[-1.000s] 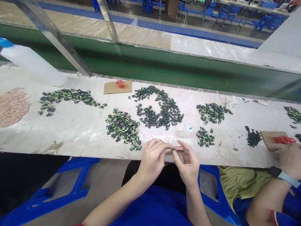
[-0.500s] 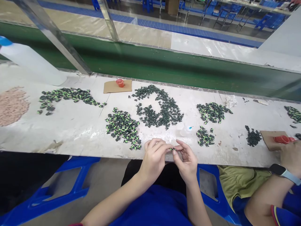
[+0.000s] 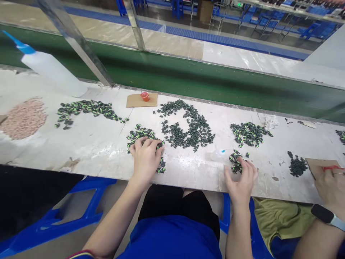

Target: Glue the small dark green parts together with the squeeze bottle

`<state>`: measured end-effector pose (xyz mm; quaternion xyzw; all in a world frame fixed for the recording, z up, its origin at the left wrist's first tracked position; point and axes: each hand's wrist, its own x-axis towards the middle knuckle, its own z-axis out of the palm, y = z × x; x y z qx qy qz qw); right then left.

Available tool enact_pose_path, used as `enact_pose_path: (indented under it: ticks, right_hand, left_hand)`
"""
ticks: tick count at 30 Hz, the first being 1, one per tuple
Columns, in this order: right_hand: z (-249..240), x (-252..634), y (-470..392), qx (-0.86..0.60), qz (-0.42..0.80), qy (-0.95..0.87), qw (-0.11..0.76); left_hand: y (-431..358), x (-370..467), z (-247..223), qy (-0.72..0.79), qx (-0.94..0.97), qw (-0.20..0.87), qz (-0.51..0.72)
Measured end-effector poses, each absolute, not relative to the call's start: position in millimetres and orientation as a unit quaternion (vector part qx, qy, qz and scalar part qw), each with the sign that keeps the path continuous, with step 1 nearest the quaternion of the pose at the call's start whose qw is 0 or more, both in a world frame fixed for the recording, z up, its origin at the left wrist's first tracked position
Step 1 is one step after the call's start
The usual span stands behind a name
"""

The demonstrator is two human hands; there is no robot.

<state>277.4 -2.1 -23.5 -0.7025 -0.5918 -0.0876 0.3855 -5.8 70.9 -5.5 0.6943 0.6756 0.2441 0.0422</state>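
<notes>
My left hand [image 3: 145,160] lies over a heap of small black-and-green pieces [image 3: 136,135], its fingers spread and curved down onto them. Some of that heap is hidden beneath the hand. My right hand [image 3: 241,180] is at a smaller cluster of the same black-and-green pieces [image 3: 235,158], thumb and fingers apart, nothing visible between them. Between the hands, farther back, lies a ring-shaped spread of small dark elongated pieces [image 3: 198,129]. A small translucent bottle with a blue tip [image 3: 217,155] is left of my right hand.
A red cup [image 3: 145,96] sits on cardboard [image 3: 132,101]. A large white bottle [image 3: 54,72] leans at left, near a pinkish pile [image 3: 25,118]. Another black-and-green pile [image 3: 250,133] lies at right. A co-worker's hand [image 3: 331,183] works at the right edge. A green ledge [image 3: 172,70] runs behind.
My hands have parted from the small piece they held together. The left went left onto the heap; the right went right to the small cluster. The view shifted slightly.
</notes>
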Motion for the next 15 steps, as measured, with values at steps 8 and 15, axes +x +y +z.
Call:
enact_pose_path:
  ticks: [8,15]
  right_hand:
    - [-30,249,26,-0.717,0.0,-0.591,0.37]
    - [-26,240,19,-0.651,0.254,-0.472,0.538]
  left_hand:
    - [83,-9,-10,0.656,0.704,0.053,0.266]
    - [66,22,-16,0.505,0.795,0.208,0.264]
